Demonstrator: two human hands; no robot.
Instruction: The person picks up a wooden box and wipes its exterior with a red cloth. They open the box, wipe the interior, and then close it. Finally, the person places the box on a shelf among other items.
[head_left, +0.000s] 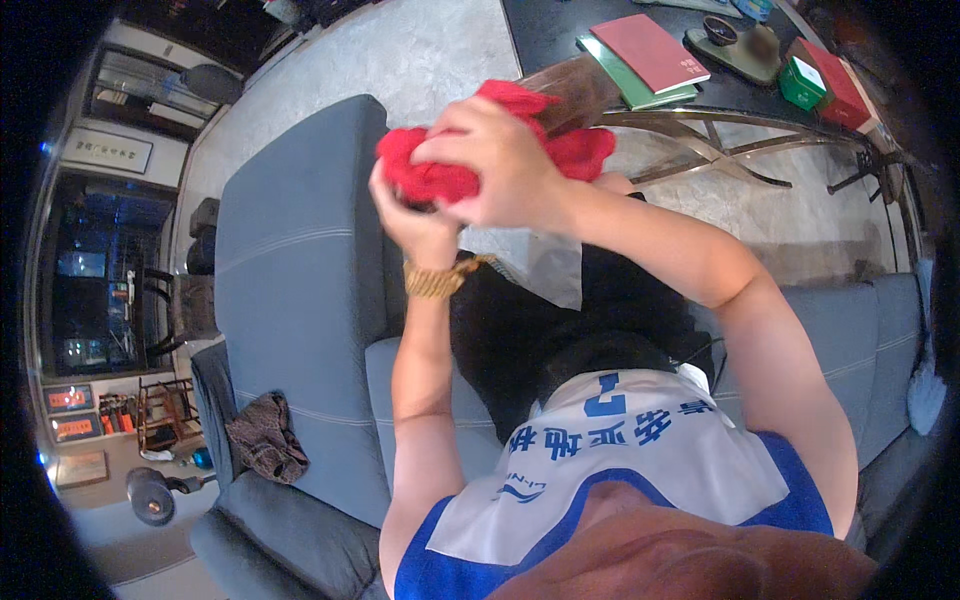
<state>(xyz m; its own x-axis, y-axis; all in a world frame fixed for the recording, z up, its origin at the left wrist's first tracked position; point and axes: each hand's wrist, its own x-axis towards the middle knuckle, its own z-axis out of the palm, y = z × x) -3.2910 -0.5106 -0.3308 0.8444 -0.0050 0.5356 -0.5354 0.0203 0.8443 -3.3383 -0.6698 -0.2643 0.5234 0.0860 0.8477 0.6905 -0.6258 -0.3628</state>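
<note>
A bunched red cloth (517, 101) is between my two hands, above my lap. My right hand (499, 161) lies over the cloth, its bent fingers pressing into it, and is slightly blurred. From below and the left, my left hand (416, 229) cups the bundle; a gold-coloured band (435, 279) circles that wrist. A small dark edge (418, 204) shows under the cloth by my left palm, mostly covered, so I cannot tell what it is. One end of the cloth hangs out to the right, past my right hand.
Behind the cloth stands a blurred brown object (574, 90). The dark table (544, 34) bears a red booklet (649, 52), a green booklet (660, 97), a tray (765, 71) with a bowl, a green box (802, 82) and a red box (829, 94). Patterned fabric (268, 437) lies on the blue-grey sofa (300, 262).
</note>
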